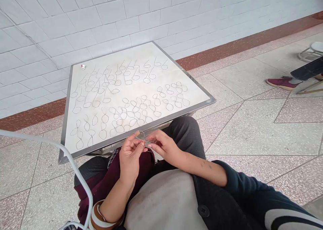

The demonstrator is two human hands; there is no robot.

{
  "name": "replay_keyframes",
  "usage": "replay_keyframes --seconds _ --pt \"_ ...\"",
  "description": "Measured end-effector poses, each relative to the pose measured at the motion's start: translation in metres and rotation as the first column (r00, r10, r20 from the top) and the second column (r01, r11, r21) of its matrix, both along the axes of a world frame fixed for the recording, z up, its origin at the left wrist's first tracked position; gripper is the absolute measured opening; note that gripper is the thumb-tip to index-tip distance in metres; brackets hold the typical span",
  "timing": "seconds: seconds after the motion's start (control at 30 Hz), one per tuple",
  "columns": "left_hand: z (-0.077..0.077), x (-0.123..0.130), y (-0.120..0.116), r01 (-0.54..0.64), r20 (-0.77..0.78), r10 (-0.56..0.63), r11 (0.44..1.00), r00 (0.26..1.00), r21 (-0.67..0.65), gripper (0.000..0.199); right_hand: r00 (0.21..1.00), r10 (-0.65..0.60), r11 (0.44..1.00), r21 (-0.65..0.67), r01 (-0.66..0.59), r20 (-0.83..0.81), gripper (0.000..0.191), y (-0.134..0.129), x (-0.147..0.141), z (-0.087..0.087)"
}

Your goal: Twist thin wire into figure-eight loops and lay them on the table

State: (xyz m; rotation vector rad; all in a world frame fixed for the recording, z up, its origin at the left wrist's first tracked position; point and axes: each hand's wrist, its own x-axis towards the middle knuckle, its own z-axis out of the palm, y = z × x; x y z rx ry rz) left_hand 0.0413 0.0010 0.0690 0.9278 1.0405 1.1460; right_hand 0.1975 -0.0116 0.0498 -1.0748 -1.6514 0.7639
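Observation:
Over my lap, just off the table's near edge, both hands meet at a thin wire loop (pixel 140 131). My left hand (pixel 131 153) pinches the wire between thumb and fingers. Tan tape or a cover appears to wrap one of its fingertips. From the other side, my right hand (pixel 164 145) is closed on the same wire with thumb and forefinger. The exact crossing of the wire is too small to make out between the fingertips. On the white table (pixel 136 58) lie several wire figure-eights (pixel 103 127) in the near part and several single loops with straight tails (pixel 87 104) farther back.
A small red-and-white object (pixel 83 67) sits at the table's far left corner. The tiled wall (pixel 113 14) stands behind the table. A grey tube (pixel 73 162) curves along the left. At the right are another person's shoe (pixel 282 83) and a stool (pixel 315 48).

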Motion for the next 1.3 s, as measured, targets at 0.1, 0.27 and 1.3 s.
replay_keyframes --seconds 0.1,0.27,1.3 --pt "0.000 -0.001 0.000 0.019 -0.055 -0.019 1.000 0.998 0.002 0.042 0.995 -0.052 0.992 -0.116 0.043 -0.084 0.007 0.001 -0.001 -0.002" --pt "-0.002 -0.003 -0.002 0.049 -0.155 -0.045 0.999 0.987 0.023 0.044 0.990 -0.064 0.988 -0.145 0.045 -0.126 0.006 0.003 -0.003 -0.002" --pt "-0.006 -0.002 0.000 -0.129 -0.063 0.129 0.992 0.990 0.008 0.042 0.705 -0.034 0.735 -0.496 -0.463 -0.709 0.032 -0.002 -0.020 -0.015"
